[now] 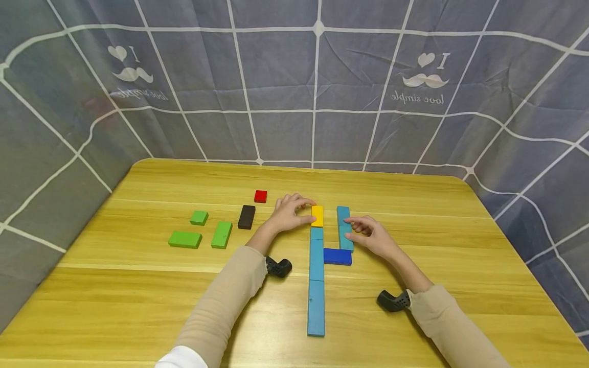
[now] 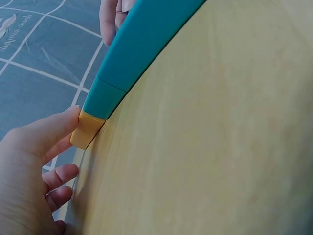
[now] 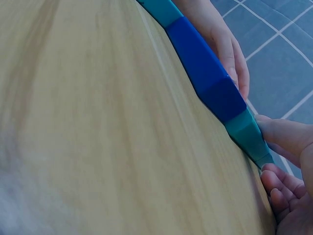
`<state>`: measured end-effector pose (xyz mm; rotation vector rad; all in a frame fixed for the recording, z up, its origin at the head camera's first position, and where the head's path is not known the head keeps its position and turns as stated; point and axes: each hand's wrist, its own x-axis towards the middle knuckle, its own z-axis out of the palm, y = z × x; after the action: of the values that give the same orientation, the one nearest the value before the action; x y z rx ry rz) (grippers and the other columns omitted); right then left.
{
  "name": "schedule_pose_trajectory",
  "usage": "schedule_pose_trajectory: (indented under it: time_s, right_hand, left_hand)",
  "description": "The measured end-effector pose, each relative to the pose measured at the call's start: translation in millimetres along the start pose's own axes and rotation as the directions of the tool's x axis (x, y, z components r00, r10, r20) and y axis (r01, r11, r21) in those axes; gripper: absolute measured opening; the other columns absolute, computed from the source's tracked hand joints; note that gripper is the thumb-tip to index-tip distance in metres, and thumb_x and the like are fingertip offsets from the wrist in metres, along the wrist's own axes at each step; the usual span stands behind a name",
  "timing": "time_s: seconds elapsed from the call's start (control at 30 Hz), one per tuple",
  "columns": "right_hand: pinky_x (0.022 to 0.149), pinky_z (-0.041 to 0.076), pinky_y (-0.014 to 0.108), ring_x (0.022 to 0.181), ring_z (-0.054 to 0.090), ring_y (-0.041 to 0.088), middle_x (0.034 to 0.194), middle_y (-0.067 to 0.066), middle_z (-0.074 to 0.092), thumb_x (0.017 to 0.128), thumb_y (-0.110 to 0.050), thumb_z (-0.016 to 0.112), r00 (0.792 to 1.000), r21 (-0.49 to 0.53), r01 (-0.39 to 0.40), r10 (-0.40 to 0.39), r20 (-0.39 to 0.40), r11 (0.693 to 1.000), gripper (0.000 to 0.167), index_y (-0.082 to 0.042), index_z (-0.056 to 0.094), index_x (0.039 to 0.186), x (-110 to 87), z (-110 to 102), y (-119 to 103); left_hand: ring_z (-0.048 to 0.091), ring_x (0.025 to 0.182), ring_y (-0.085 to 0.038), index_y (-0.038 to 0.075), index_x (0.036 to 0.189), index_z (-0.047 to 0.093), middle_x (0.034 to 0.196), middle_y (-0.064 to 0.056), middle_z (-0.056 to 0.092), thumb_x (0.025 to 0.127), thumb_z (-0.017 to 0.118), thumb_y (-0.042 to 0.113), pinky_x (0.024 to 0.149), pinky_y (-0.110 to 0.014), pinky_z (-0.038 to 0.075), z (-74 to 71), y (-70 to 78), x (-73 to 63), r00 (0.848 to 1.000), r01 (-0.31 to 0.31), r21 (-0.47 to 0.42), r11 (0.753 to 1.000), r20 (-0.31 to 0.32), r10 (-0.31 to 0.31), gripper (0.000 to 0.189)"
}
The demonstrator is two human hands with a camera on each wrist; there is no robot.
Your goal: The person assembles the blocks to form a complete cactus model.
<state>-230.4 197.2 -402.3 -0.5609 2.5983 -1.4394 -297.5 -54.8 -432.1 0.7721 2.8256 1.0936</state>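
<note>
My left hand (image 1: 289, 213) pinches a small yellow block (image 1: 317, 216) between thumb and index finger. The yellow block meets the far end of a straight column of light blue blocks (image 1: 316, 309). From the column's right side extends a dark blue block (image 1: 337, 256). Beyond its right end stands a second light blue row (image 1: 345, 238) of two blocks placed end to end. My right hand (image 1: 371, 236) has its thumb and index fingertip on this row near the seam, not wrapped round it. In the right wrist view, the thumb touches the light blue block (image 3: 244, 128).
Left of my left hand lie a black block (image 1: 246, 217), a red square block (image 1: 260, 197) and several green blocks (image 1: 185, 239), spread apart on the wooden table (image 1: 161, 291). A grey curtain (image 1: 280, 66) with white lines hangs behind the table's far edge.
</note>
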Motion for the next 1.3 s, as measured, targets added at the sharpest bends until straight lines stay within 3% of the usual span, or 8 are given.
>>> schedule_pose_trajectory:
  time_s: [0.77, 1.03, 1.2, 1.3]
  right_hand:
    - [0.074, 0.038, 0.026, 0.086, 0.046, 0.027, 0.099, 0.023, 0.051, 0.084, -0.005, 0.064, 1.0, -0.01, 0.007, -0.007, 0.0, 1.0, 0.036, 0.007, 0.056, 0.118, 0.3, 0.0, 0.5]
    - [0.075, 0.038, 0.026, 0.086, 0.046, 0.021, 0.099, 0.013, 0.053, 0.084, -0.014, 0.066, 1.0, -0.023, 0.016, -0.016, -0.01, 1.0, 0.037, -0.003, 0.059, 0.119, 6.0, 1.4, 30.7]
    - [0.075, 0.038, 0.028, 0.088, 0.046, 0.028, 0.1, 0.02, 0.052, 0.084, -0.008, 0.064, 1.0, -0.01, 0.012, -0.012, -0.004, 1.0, 0.037, 0.003, 0.057, 0.119, 0.6, -0.1, 8.1]
    - [0.075, 0.038, 0.029, 0.088, 0.046, 0.031, 0.1, 0.023, 0.051, 0.084, -0.005, 0.063, 1.0, -0.01, 0.006, -0.006, -0.001, 1.0, 0.037, 0.006, 0.056, 0.119, -1.3, -0.3, -1.9]
  left_hand:
    - [0.042, 0.098, -0.019, 0.02, 0.114, 0.063, 0.102, -0.002, 0.053, 0.079, 0.069, 0.037, 0.087, -0.04, 0.023, 0.1, 0.3, -0.4, 1.0, 0.021, -0.021, 1.0, 0.005, -0.021, 0.04]
    - [0.042, 0.099, -0.019, 0.02, 0.115, 0.063, 0.103, -0.002, 0.053, 0.079, 0.069, 0.037, 0.089, -0.04, 0.024, 1.1, 1.1, -0.4, 1.0, 0.026, -0.012, 1.0, 0.008, -0.026, 0.041]
    - [0.042, 0.101, -0.02, 0.019, 0.117, 0.061, 0.105, -0.003, 0.053, 0.079, 0.069, 0.037, 0.091, -0.041, 0.024, 0.7, 0.4, -0.6, 1.0, 0.02, -0.025, 0.999, 0.004, -0.02, 0.043]
    - [0.042, 0.103, -0.022, 0.017, 0.121, 0.059, 0.107, -0.006, 0.053, 0.079, 0.07, 0.035, 0.093, -0.043, 0.023, -1.5, -0.5, -1.8, 1.0, 0.011, -0.077, 0.997, -0.004, -0.011, 0.047]
